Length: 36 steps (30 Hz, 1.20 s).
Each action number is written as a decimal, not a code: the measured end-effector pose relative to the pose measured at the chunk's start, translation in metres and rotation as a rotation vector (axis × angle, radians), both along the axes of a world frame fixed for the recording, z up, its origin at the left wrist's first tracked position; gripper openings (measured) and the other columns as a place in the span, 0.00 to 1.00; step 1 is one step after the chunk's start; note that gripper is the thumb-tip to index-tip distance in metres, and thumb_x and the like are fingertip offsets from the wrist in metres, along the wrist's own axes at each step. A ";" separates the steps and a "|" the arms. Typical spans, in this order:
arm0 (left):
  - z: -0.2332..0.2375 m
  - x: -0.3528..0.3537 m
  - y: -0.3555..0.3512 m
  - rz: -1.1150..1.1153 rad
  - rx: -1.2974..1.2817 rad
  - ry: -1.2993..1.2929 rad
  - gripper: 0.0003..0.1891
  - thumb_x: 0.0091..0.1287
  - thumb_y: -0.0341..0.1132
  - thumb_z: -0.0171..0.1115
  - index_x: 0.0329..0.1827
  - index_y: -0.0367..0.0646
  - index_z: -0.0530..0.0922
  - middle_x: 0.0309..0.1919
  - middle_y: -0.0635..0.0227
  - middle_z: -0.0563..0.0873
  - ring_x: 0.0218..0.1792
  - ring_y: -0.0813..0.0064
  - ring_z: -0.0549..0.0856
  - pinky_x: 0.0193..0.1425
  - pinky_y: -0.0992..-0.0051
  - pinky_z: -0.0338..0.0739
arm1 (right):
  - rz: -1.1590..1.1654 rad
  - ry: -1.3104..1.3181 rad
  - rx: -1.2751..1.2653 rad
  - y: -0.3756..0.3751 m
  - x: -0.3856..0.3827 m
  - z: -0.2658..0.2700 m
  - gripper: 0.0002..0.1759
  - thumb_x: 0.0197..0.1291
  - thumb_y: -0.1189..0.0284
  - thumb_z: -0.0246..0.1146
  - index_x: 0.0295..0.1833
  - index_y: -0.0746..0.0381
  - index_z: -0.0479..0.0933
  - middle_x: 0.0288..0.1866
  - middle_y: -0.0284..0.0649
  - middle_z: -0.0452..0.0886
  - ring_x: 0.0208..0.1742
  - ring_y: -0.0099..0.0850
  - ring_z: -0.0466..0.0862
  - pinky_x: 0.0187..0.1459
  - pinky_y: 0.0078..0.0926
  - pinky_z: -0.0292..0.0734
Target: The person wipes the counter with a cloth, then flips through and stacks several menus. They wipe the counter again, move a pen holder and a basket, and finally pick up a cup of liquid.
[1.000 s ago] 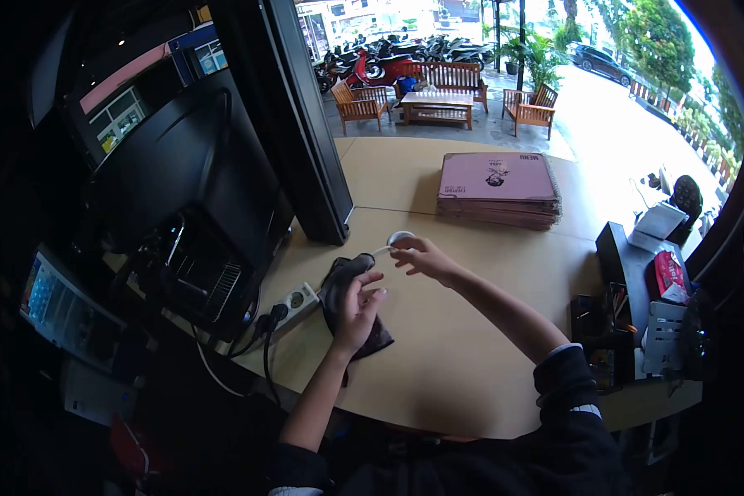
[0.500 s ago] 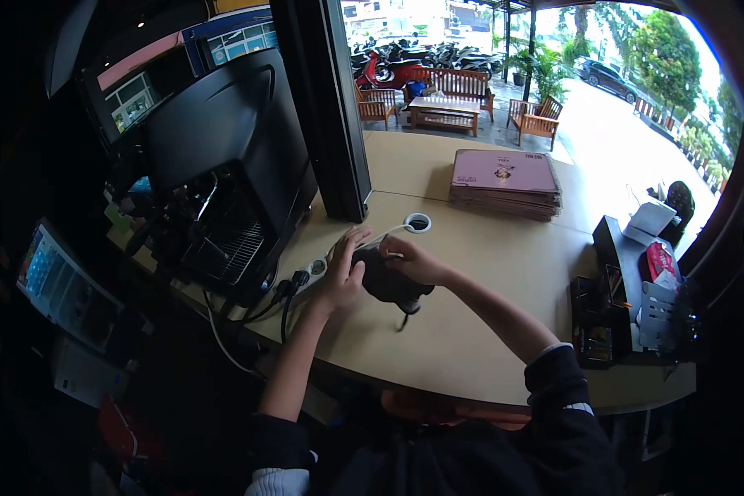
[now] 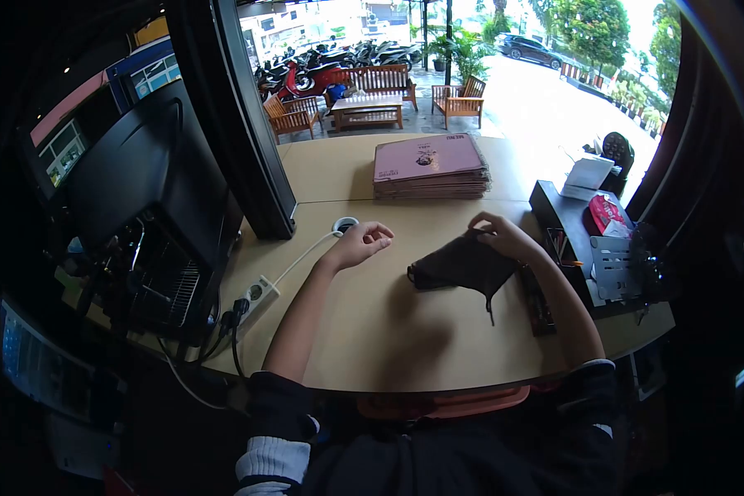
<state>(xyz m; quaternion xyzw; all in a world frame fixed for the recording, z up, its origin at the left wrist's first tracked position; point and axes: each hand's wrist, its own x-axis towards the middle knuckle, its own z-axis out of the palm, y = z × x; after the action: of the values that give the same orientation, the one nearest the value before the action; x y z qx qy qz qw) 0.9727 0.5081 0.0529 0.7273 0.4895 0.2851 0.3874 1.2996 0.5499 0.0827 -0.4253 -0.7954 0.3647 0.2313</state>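
Table (image 3: 347,322): pale tan top, curved near edge, seam running across just on the near side of the menu stack (image 3: 430,161). Stack lies flat, pink covers, edges slightly uneven. Relative to the stack: black post (image 3: 238,132) stands to the left; white-rimmed cable hole (image 3: 345,224) near-left, white cable (image 3: 302,255) running from it to the power strip (image 3: 259,302), farther near-left, black plugs (image 3: 240,307) in its near end. Black desk organizer (image 3: 560,217) sits to the right and nearer, slots holding small items.

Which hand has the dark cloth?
The right hand pinches the dark cloth by its edge; the left hand, by the round cable hole, holds nothing visible.
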 end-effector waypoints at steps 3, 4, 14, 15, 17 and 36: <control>-0.019 0.020 0.011 0.045 0.070 0.108 0.15 0.68 0.39 0.56 0.52 0.40 0.76 0.40 0.67 0.82 0.41 0.79 0.79 0.48 0.74 0.75 | 0.153 -0.085 0.021 0.005 0.017 -0.017 0.26 0.45 0.87 0.48 0.52 0.61 0.74 0.46 0.50 0.82 0.48 0.32 0.81 0.48 0.26 0.74; -0.020 0.032 0.008 0.012 0.086 -0.003 0.17 0.68 0.40 0.56 0.55 0.39 0.74 0.45 0.62 0.81 0.47 0.73 0.79 0.53 0.72 0.74 | 0.190 -0.060 -0.015 0.001 0.012 -0.007 0.26 0.46 0.87 0.49 0.54 0.61 0.73 0.46 0.48 0.83 0.52 0.32 0.80 0.52 0.26 0.72; 0.009 0.084 0.003 -0.497 -0.256 -0.327 0.22 0.56 0.39 0.66 0.52 0.38 0.75 0.39 0.72 0.81 0.41 0.81 0.79 0.51 0.76 0.75 | 0.379 -0.056 0.163 -0.040 -0.024 0.093 0.24 0.49 0.87 0.52 0.54 0.62 0.75 0.37 0.39 0.84 0.42 0.26 0.82 0.49 0.24 0.75; 0.013 0.077 0.002 -0.495 -0.255 -0.324 0.22 0.56 0.39 0.66 0.52 0.38 0.75 0.39 0.72 0.81 0.41 0.81 0.79 0.51 0.76 0.75 | 0.350 -0.022 0.138 -0.045 -0.021 0.099 0.25 0.49 0.87 0.52 0.54 0.62 0.75 0.37 0.39 0.84 0.41 0.25 0.82 0.48 0.23 0.75; 0.019 0.062 -0.001 -0.511 -0.269 -0.186 0.25 0.52 0.40 0.72 0.50 0.39 0.75 0.39 0.71 0.82 0.41 0.82 0.79 0.50 0.77 0.74 | 0.334 0.015 0.096 -0.048 -0.013 0.097 0.25 0.47 0.86 0.52 0.54 0.63 0.75 0.38 0.40 0.83 0.40 0.22 0.80 0.48 0.21 0.75; -0.006 0.121 0.029 -0.451 0.170 -0.038 0.39 0.53 0.48 0.71 0.66 0.45 0.65 0.64 0.61 0.69 0.67 0.66 0.65 0.70 0.64 0.59 | 0.255 0.206 -0.289 -0.016 0.016 0.047 0.26 0.43 0.81 0.52 0.54 0.67 0.74 0.42 0.41 0.81 0.44 0.24 0.80 0.51 0.21 0.73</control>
<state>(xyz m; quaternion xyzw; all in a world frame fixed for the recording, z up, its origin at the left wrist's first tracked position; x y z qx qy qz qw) 1.0939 0.5370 0.0467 0.8428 0.2815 0.2452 0.3878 1.3158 0.5341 0.1298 -0.3103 -0.7543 0.5429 0.2000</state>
